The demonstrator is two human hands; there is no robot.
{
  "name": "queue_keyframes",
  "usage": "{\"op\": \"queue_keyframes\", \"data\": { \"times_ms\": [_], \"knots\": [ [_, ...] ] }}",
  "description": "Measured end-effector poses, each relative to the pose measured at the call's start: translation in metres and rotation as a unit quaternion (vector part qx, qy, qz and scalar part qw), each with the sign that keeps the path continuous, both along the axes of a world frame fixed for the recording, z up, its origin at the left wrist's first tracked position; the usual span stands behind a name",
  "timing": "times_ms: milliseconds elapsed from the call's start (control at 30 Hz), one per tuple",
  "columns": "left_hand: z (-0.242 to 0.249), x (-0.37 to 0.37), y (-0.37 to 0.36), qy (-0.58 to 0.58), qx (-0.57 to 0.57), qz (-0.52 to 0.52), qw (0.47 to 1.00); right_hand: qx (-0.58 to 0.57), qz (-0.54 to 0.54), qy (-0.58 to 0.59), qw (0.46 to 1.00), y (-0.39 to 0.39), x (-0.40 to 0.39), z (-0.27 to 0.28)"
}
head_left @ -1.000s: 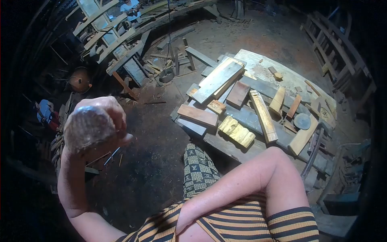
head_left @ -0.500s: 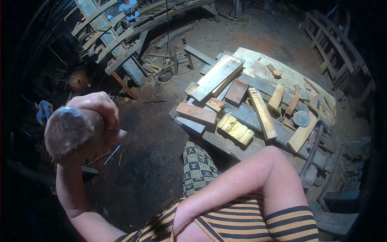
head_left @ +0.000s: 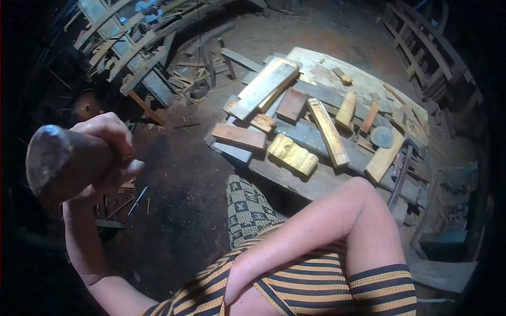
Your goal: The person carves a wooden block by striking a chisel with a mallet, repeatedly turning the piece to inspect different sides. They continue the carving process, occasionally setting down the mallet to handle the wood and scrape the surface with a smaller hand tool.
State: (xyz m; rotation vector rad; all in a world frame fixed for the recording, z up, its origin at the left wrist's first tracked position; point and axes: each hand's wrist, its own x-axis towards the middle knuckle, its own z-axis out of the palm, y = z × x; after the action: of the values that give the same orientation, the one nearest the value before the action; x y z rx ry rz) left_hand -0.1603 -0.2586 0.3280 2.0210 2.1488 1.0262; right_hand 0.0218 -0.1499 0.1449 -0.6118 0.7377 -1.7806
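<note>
My left hand (head_left: 113, 147) is raised at the far left, its fingers wrapped round a thick brown object (head_left: 60, 163) with a blunt, rounded, shiny end. What the object is remains unclear. My right arm (head_left: 316, 221) bends across my striped shirt, its elbow near the bench edge. The fingers of my right hand are hidden at the shirt. Beyond that elbow, on the bench (head_left: 279, 179), lie a carved yellow block (head_left: 292, 154), a reddish block (head_left: 240, 136) and a long yellowish piece (head_left: 328, 131).
A round grey disc (head_left: 381, 137), a metal clamp (head_left: 403, 171) and stacked planks (head_left: 265, 90) share the bench. Scrap wood and frames stand behind at left; a person (head_left: 149, 10) is partly visible there. A slatted wooden frame (head_left: 419, 50) is at right.
My left hand and the brown object have shifted left in view. The bench and its pieces appear further left and slightly higher, as the camera view has turned.
</note>
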Motion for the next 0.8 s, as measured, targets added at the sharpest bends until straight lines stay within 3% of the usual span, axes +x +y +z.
{"op": "queue_keyframes", "data": {
  "times_ms": [33,167,233,333,400,467,533,567,633,700,800],
  "knots": [
    [-0.004,0.002,0.001,0.007,0.001,-0.007,1.000,-0.003,-0.013,0.038,0.999,-0.002,0.007,-0.001],
    [-0.047,-0.010,0.005,-0.173,0.122,0.001,0.977,-0.033,-0.085,0.204,0.975,0.020,0.047,0.012],
    [-0.070,-0.011,0.015,-0.203,0.147,-0.005,0.968,-0.044,-0.133,0.269,0.953,0.041,0.067,0.016],
    [-0.109,-0.021,0.037,-0.379,0.217,-0.126,0.891,-0.042,-0.232,0.362,0.902,0.082,0.102,0.020],
    [-0.135,-0.010,0.065,-0.437,0.283,-0.102,0.847,-0.005,-0.321,0.404,0.857,0.112,0.121,0.022],
    [-0.168,-0.007,0.093,-0.527,0.304,-0.164,0.777,0.129,-0.419,0.355,0.826,0.150,0.135,0.026],
    [-0.195,0.005,0.124,-0.558,0.327,-0.093,0.757,0.327,-0.605,0.164,0.708,0.157,0.138,0.030],
    [-0.208,0.009,0.138,-0.597,0.334,-0.071,0.726,0.352,-0.694,0.084,0.623,0.161,0.133,0.002],
    [-0.239,0.006,0.164,-0.672,0.318,-0.093,0.662,0.430,-0.780,0.060,0.450,0.174,0.123,-0.049],
    [-0.259,0.006,0.186,-0.686,0.332,-0.054,0.645,0.638,-0.688,0.183,0.293,0.184,0.122,-0.069],
    [-0.281,0.004,0.207,-0.704,0.329,-0.028,0.630,0.630,-0.682,0.207,0.309,0.180,0.110,-0.086]
  ]
}}
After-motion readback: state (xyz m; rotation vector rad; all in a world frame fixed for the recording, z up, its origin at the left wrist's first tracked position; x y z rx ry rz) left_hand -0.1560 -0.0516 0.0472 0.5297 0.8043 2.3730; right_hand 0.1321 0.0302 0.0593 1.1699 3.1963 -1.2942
